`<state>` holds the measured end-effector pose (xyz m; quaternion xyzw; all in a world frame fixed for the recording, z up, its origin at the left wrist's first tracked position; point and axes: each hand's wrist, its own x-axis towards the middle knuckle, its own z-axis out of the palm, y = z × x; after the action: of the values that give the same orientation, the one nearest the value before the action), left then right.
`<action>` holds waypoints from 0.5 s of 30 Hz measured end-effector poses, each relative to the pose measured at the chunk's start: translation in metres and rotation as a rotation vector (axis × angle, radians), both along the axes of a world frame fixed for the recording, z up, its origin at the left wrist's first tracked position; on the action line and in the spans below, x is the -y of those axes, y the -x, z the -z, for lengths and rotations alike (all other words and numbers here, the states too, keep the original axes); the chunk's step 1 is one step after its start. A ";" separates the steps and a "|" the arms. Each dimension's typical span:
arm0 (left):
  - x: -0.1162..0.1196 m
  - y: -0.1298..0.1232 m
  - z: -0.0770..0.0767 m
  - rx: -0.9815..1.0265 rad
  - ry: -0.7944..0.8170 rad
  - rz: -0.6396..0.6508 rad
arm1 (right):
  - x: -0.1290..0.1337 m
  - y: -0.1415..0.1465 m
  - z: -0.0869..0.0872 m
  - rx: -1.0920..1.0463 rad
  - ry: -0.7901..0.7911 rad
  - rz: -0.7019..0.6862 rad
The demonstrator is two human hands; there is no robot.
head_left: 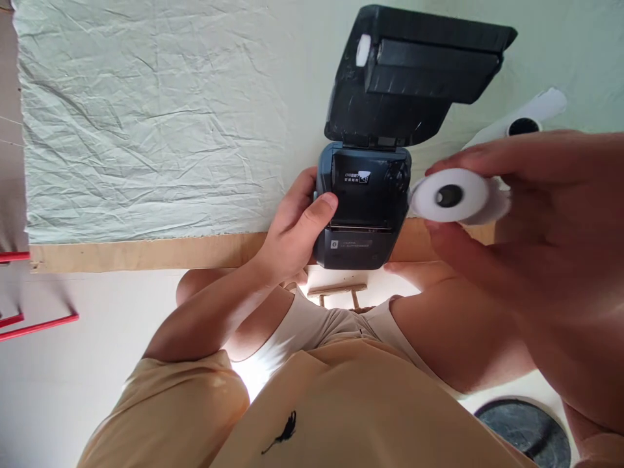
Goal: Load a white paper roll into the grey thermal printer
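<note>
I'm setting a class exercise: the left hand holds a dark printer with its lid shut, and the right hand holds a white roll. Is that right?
Not quite: the lid is open, not shut, as the head view shows. The left hand holds the dark printer, and the right hand holds the white roll.

Black boxy plastic printer [370,205]: smooth, semi-gloss. White cylindrical roll [474,194]: matt, likely paper, blurred. Pale green cloth [156,123]: creased. Tan tabletop edge [146,254]: wood.
</note>
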<state>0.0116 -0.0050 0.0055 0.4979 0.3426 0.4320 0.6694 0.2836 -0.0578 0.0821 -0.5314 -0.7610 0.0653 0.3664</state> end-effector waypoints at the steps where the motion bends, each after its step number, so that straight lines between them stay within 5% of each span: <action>1: 0.000 0.000 0.000 -0.001 -0.009 0.002 | -0.004 0.006 -0.003 -0.001 -0.043 -0.092; 3: -0.001 -0.001 0.001 -0.007 -0.031 0.007 | -0.013 0.018 -0.007 0.040 -0.152 -0.183; 9: -0.004 0.003 0.000 -0.076 -0.066 0.051 | -0.022 0.033 -0.001 0.132 -0.054 -0.038; 15: -0.005 0.011 0.005 -0.049 -0.110 0.103 | -0.022 0.028 0.010 0.094 -0.161 -0.146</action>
<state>0.0001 0.0000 0.0007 0.5612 0.3087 0.4028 0.6538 0.2560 -0.0356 0.0725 -0.4457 -0.8169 0.0053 0.3660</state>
